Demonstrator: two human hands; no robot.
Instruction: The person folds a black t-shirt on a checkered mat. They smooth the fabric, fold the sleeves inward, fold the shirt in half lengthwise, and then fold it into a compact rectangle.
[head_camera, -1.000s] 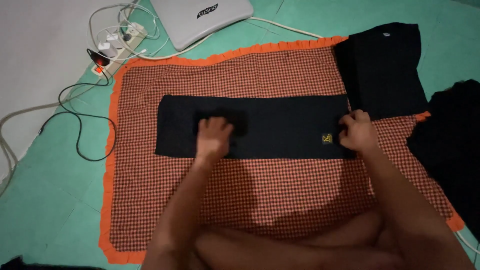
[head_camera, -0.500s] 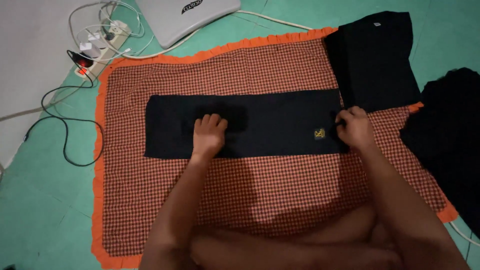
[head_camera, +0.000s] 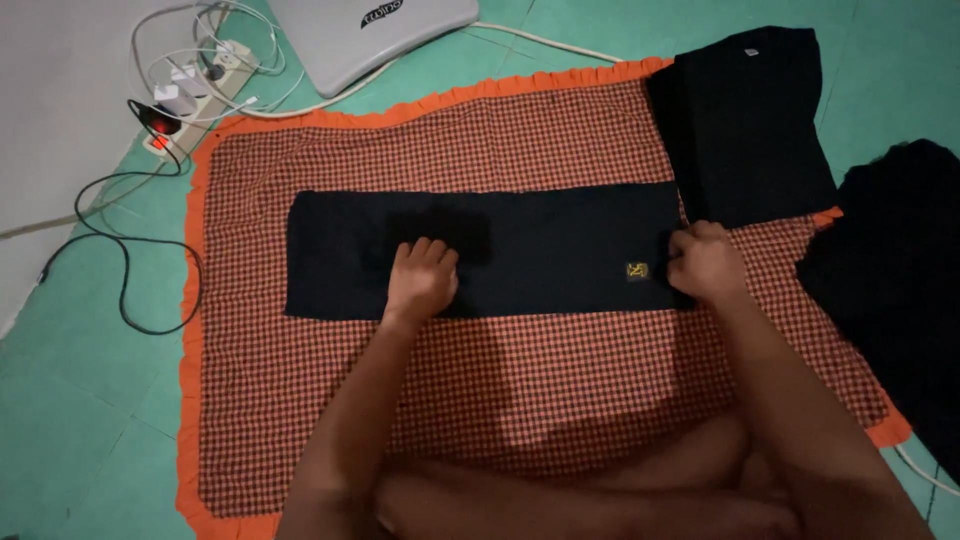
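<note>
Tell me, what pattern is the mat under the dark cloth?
Red-and-black checks with an orange frilled border, on the mat; head view.

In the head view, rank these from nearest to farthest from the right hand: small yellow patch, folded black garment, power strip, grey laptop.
From the right hand:
1. Small yellow patch, just to its left on the long dark garment.
2. Folded black garment, above it at the mat's top right corner.
3. Grey laptop, top centre, off the mat.
4. Power strip, far top left.

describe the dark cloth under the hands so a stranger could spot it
Find the red checked mat with an orange frill. Across its middle lies a long dark folded cloth, pressed by both hands. Unlike the other dark clothes at right, it has a small yellow tag.
</note>
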